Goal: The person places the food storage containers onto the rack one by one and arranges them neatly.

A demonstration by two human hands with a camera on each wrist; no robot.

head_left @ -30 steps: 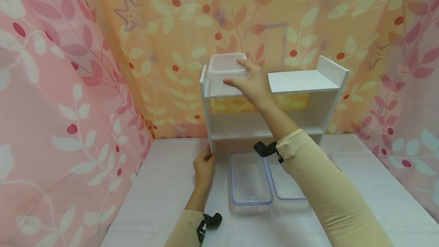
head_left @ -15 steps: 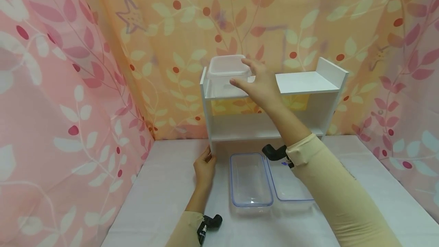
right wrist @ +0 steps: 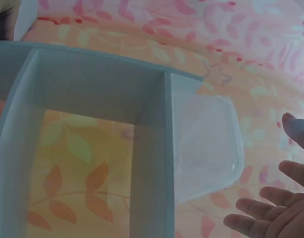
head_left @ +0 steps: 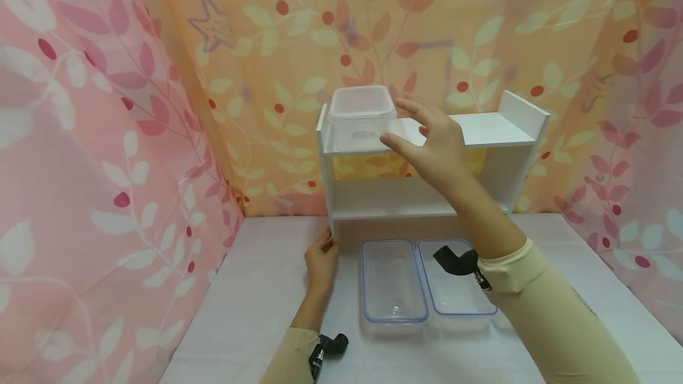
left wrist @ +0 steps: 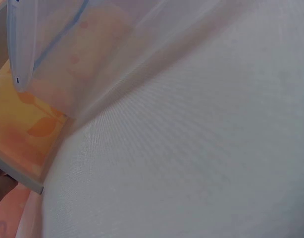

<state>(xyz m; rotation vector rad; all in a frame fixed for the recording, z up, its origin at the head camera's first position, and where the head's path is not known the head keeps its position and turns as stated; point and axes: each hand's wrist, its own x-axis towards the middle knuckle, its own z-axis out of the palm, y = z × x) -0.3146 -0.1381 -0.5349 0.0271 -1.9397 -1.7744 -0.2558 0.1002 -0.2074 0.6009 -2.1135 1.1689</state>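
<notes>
The right hand (head_left: 439,146) is held open in front of the top board of a white two-tier shelf unit (head_left: 493,129), with thumb and fingers spread apart. Just to the left of this hand, a small clear plastic container (head_left: 361,129) with a frosted white lid (head_left: 361,102) is seated upright on the top board, beside the raised left end panel. In the right wrist view, a gap is seen between the spread fingers (right wrist: 261,209) and the container.

The foot of the unit's left side panel (head_left: 326,170) is gripped low down by the left hand (head_left: 321,264), with the fingers curled against it; in the left wrist view only a small part of this hand is shown at the edge.

To the right of the left hand, and below the right hand, two clear rectangular containers with blue rims are set side by side on the bench (head_left: 256,289), which is covered in white cloth. The nearer of the two to the left hand is the left container (head_left: 395,280); the right container (head_left: 461,295) is partly hidden by a black wrist camera (head_left: 458,261), worn at the cuff of a beige sleeve (head_left: 555,313). Beyond both hands, an orange floral curtain (head_left: 256,135) is hung behind the unit, and well to the left of the left hand a pink floral curtain (head_left: 80,194) is seen.
</notes>
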